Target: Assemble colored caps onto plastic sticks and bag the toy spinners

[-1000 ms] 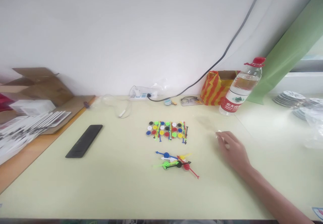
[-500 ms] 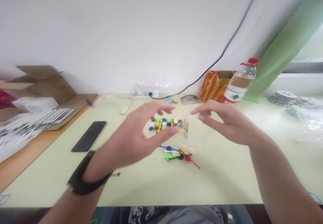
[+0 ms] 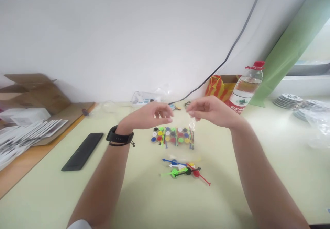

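My left hand [image 3: 149,115], with a black wristband, hovers over the table with its fingers curled into a pinch. My right hand [image 3: 210,110] faces it, fingers pinched on a small clear plastic bag [image 3: 192,123] that hangs down from them. Whether the left fingers touch the bag is unclear. Just below both hands lies a neat block of coloured round discs and thin arrow sticks [image 3: 172,136]. Nearer to me is a loose cluster of coloured clock hands [image 3: 184,170] in blue, white, green, black and red.
A black phone [image 3: 82,151] lies at left, by stacked cards and cardboard boxes [image 3: 33,91]. At the back are a power strip [image 3: 141,100], glasses, a striped bag [image 3: 219,88] and a water bottle [image 3: 244,91]. White discs [image 3: 292,101] and crumpled plastic sit far right.
Both hands came up from the sides and met above the block of discs. The right hand left the table at right. Open fingers half a second ago are now pinched.
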The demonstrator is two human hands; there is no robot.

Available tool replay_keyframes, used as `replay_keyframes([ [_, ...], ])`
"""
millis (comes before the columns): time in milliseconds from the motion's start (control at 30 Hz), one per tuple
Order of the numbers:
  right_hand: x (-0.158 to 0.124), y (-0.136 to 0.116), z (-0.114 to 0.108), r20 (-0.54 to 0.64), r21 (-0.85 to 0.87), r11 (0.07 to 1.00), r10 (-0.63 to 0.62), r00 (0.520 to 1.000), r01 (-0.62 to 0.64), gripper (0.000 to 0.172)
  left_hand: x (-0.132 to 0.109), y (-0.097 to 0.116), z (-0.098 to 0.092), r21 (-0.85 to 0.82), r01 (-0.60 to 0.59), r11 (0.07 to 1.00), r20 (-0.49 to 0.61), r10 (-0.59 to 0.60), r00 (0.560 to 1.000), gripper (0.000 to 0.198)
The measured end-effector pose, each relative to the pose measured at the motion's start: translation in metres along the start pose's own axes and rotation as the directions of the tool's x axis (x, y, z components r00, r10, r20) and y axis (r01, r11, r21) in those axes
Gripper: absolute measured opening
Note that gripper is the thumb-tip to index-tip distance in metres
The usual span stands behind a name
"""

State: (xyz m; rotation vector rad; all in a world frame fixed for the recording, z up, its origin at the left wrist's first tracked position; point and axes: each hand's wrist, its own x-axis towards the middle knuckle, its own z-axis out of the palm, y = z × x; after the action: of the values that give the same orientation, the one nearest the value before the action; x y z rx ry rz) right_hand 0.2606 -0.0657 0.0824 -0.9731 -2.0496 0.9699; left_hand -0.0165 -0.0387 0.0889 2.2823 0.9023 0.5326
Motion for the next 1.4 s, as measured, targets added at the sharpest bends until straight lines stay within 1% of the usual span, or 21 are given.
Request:
replay_keyframes([
  [67,0.005,0.003,0.005,0.054,-0.021,1.000,-0.004,0.999,0.005,0.028,0.004,-0.003,0.004,0.016,-0.024,1.000,0.069,0.023,0.997,0.032],
  [100,0.007,0.004,0.008,0.058,-0.028,1.000,-0.012,0.998,0.014,0.027,0.006,-0.004,0.006,0.014,-0.021,1.000,0.089,0.020,0.996,0.032],
  [167,0.011,0.009,0.014,0.005,-0.026,0.999,-0.028,1.000,0.028,0.026,0.010,-0.007,0.012,-0.020,0.013,1.000,0.092,-0.011,0.996,0.036],
  [233,0.014,0.018,0.016,-0.026,0.004,1.000,-0.010,1.000,0.010,0.033,0.014,-0.011,0.016,-0.099,0.054,0.994,0.014,-0.053,0.998,0.039],
  [267,0.014,0.023,0.016,-0.002,0.026,1.000,0.017,1.000,-0.017,0.042,0.015,-0.015,0.016,-0.147,0.062,0.987,-0.045,-0.069,0.997,0.039],
  [333,0.014,0.035,0.011,0.110,0.073,0.993,0.082,0.991,-0.091,0.062,0.017,-0.024,0.014,-0.224,0.036,0.974,-0.164,-0.075,0.984,0.040],
  [367,0.014,0.041,0.007,0.149,0.094,0.988,0.106,0.983,-0.121,0.065,0.017,-0.030,0.011,-0.249,0.024,0.968,-0.206,-0.077,0.975,0.040],
  [400,0.013,0.046,0.003,0.165,0.111,0.984,0.122,0.979,-0.141,0.065,0.016,-0.035,0.008,-0.263,0.024,0.965,-0.223,-0.085,0.971,0.040],
  [433,0.012,0.051,-0.001,0.153,0.122,0.981,0.129,0.980,-0.149,0.061,0.015,-0.041,0.005,-0.266,0.039,0.963,-0.188,-0.092,0.978,0.039],
  [500,0.010,0.056,-0.008,0.106,0.128,0.982,0.128,0.986,-0.141,0.053,0.012,-0.050,-0.002,-0.238,0.092,0.967,-0.028,-0.101,0.994,0.036],
  [567,0.009,0.057,-0.012,0.081,0.126,0.984,0.118,0.990,-0.127,0.050,0.008,-0.059,-0.006,-0.178,0.124,0.976,0.084,-0.111,0.990,0.033],
  [667,0.008,0.057,-0.014,0.108,0.142,0.981,0.117,0.987,-0.132,0.051,0.005,-0.069,-0.010,-0.097,0.154,0.983,0.133,-0.140,0.981,0.028],
  [733,0.009,0.059,-0.014,0.108,0.158,0.977,0.124,0.986,-0.141,0.051,0.005,-0.074,-0.011,-0.090,0.188,0.978,0.153,-0.173,0.973,0.026],
  [867,0.012,0.067,-0.014,0.035,0.153,0.977,0.147,0.988,-0.151,0.050,0.004,-0.084,-0.012,-0.167,0.267,0.949,0.143,-0.244,0.959,0.030],
  [933,0.013,0.071,-0.015,-0.010,0.144,0.976,0.167,0.986,-0.164,0.047,0.005,-0.087,-0.012,-0.187,0.277,0.943,0.142,-0.253,0.957,0.031],
  [1000,0.014,0.074,-0.016,-0.064,0.144,0.974,0.186,0.980,-0.176,0.042,0.006,-0.089,-0.011,-0.153,0.263,0.953,0.132,-0.244,0.961,0.028],
  [1067,0.015,0.076,-0.016,-0.117,0.151,0.970,0.207,0.971,-0.189,0.035,0.007,-0.090,-0.009,-0.094,0.242,0.966,0.091,-0.234,0.968,0.027],
  [1133,0.016,0.076,-0.016,-0.145,0.175,0.962,0.237,0.961,-0.210,0.033,0.009,-0.090,-0.006,-0.073,0.230,0.970,0.054,-0.227,0.972,0.029],
  [1200,0.016,0.076,-0.016,-0.122,0.209,0.950,0.261,0.957,-0.233,0.038,0.010,-0.090,-0.004,-0.111,0.228,0.967,0.035,-0.225,0.974,0.032],
  [1300,0.015,0.077,-0.015,-0.044,0.225,0.943,0.260,0.965,-0.244,0.046,0.011,-0.090,-0.002,-0.170,0.228,0.959,0.017,-0.228,0.973,0.037],
  [1400,0.015,0.079,-0.014,-0.029,0.224,0.947,0.244,0.969,-0.231,0.041,0.009,-0.090,-0.002,-0.200,0.219,0.955,0.026,-0.218,0.975,0.037],
])
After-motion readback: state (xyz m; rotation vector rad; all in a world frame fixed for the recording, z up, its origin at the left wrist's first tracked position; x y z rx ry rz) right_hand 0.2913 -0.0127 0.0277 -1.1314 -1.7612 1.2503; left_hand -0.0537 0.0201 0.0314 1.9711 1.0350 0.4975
